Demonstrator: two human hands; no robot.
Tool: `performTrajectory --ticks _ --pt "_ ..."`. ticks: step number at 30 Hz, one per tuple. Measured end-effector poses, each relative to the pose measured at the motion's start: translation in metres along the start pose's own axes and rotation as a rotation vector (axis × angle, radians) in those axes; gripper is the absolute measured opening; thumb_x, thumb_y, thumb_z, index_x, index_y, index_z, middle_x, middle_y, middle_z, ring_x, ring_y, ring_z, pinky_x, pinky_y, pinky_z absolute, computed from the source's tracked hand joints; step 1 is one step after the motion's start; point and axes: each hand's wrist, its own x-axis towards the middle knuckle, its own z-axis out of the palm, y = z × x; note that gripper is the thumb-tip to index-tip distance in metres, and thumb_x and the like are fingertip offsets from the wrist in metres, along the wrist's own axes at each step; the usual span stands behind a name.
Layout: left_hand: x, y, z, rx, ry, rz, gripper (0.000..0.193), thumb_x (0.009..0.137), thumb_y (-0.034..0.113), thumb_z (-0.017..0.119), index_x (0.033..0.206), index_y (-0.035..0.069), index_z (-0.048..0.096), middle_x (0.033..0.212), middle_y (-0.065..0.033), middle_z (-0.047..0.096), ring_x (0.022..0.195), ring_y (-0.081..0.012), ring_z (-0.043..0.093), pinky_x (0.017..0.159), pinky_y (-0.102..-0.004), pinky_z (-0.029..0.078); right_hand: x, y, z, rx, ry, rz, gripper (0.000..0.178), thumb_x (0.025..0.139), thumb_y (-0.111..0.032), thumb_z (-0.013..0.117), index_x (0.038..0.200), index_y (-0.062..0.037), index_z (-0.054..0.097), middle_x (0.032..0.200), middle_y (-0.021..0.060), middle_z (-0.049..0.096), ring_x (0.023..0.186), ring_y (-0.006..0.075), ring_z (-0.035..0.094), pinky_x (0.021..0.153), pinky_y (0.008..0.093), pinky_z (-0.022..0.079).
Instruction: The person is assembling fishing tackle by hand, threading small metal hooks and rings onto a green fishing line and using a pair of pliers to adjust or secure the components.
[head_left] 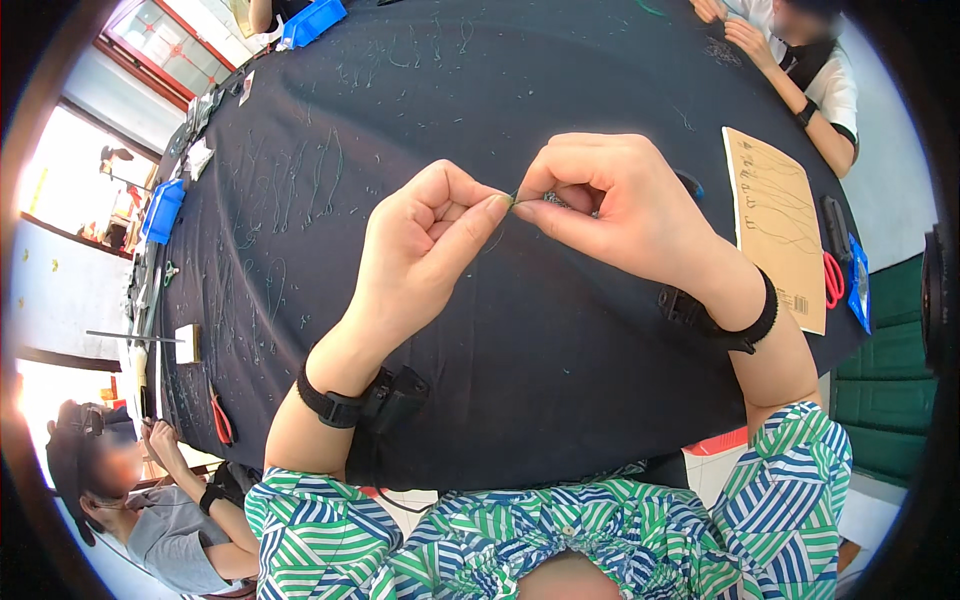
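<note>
My left hand (425, 235) and my right hand (625, 205) meet above the middle of the dark cloth, each closed in a pinch. Between the fingertips runs a thin green cord (513, 200), with a fine strand curving down below it. Most of the cord is hidden by the fingers. Partly behind my right hand lies a small pile of greyish bits (553, 199); the hand covers the rest. A blue-and-black object (690, 185) shows just past my right wrist.
Several thin cords (320, 170) lie on the dark cloth (560, 420) at left. A brown card (780, 230) bearing cords and red-handled scissors (833, 280) are at right. Blue trays (163, 210) and a red-handled tool (221, 418) line the left edge. Other people work around the table.
</note>
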Motion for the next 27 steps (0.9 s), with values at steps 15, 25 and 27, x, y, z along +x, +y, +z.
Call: performTrajectory --ticks 15,25,27 --pt "0.0009 -0.0019 -0.0003 0.039 0.005 0.019 0.01 0.095 0.008 0.064 0.091 -0.001 0.06 0.069 0.007 0.055 0.061 0.0032 0.042 0.054 -0.015 0.032 -0.0002 -0.0009 -0.0024 0.008 0.018 0.0 0.012 0.079 -0.014 0.07 0.078 -0.004 0.065 0.066 0.0082 0.057 0.057 0.0222 0.054 0.055 0.0331 0.043" --pt "0.001 -0.0027 -0.0006 0.002 0.031 0.003 0.01 0.095 0.007 0.064 0.089 0.0 0.059 0.069 0.0076 0.053 0.061 0.0029 0.04 0.055 -0.0156 0.032 0.0008 0.0074 -0.0009 0.467 -0.082 0.187 0.023 0.089 -0.013 0.066 0.109 -0.0037 0.059 0.116 0.0074 0.062 0.073 0.012 0.065 0.062 0.0253 0.051" --pt "0.0009 -0.0032 -0.002 0.001 0.032 0.002 0.01 0.095 0.007 0.064 0.089 0.001 0.058 0.069 0.0076 0.053 0.061 0.003 0.04 0.055 -0.0155 0.032 0.0028 0.0066 -0.0022 0.722 -0.254 0.345 0.026 0.095 -0.016 0.061 0.116 -0.001 0.056 0.111 0.0088 0.064 0.079 0.0138 0.068 0.067 0.0256 0.055"
